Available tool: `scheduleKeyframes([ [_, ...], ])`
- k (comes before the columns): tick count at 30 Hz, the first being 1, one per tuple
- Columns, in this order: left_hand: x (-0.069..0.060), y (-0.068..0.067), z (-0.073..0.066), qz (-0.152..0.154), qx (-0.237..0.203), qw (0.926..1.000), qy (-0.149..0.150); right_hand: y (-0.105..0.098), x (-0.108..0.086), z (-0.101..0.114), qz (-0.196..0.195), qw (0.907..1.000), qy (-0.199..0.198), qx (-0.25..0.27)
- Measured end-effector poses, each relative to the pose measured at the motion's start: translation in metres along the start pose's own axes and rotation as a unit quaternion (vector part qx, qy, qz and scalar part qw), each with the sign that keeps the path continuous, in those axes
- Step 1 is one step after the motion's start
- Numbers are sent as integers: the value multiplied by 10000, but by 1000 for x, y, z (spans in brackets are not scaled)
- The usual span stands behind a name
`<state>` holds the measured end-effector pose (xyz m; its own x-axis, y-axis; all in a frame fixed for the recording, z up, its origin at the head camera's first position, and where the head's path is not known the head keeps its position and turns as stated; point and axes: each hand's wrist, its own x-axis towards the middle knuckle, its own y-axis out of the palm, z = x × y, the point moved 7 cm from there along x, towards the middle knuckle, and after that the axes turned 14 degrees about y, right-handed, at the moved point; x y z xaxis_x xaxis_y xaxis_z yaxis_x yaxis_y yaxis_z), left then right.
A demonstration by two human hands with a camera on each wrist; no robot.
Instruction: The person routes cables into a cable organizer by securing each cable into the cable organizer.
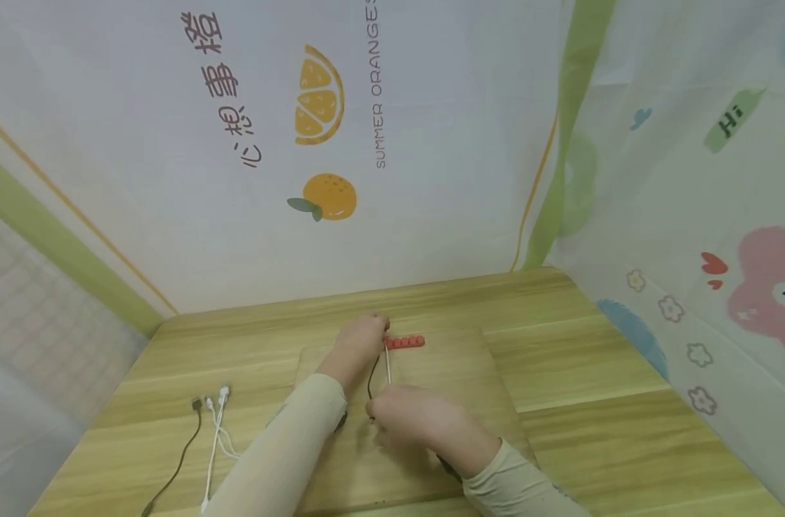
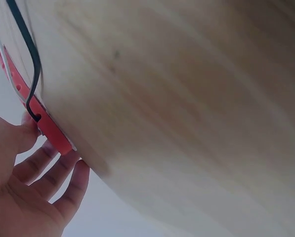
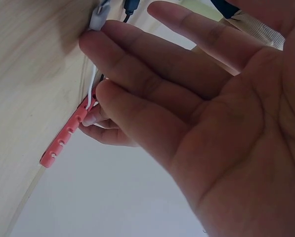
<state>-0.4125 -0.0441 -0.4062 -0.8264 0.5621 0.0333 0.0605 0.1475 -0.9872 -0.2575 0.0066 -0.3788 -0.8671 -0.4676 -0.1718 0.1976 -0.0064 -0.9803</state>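
A red cable organizer with a row of slots lies at the far edge of a thin wooden board. One end of it is held between the thumb and fingers of my left hand. In the left wrist view, a black cable and a white cable sit in its slots. Both run back toward my right hand, slightly blurred over the board. In the right wrist view its fingers are fairly straight, fingertips beside a white plug. A black plug hangs close by.
To the left on the wooden table lie a black cable and white cables with plugs toward the back. A printed white cloth hangs behind the table, and another cloth on the right.
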Motion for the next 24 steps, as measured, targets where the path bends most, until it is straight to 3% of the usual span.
scheduleKeyframes([
  [7, 0, -1, 1, -16, 73, 9999, 141, 1, 0, -1, 116, 9999, 72, 44],
  [24, -9, -4, 6, -31, -258, 9996, 126, 0, -2, 2, 278, 9996, 59, 55],
])
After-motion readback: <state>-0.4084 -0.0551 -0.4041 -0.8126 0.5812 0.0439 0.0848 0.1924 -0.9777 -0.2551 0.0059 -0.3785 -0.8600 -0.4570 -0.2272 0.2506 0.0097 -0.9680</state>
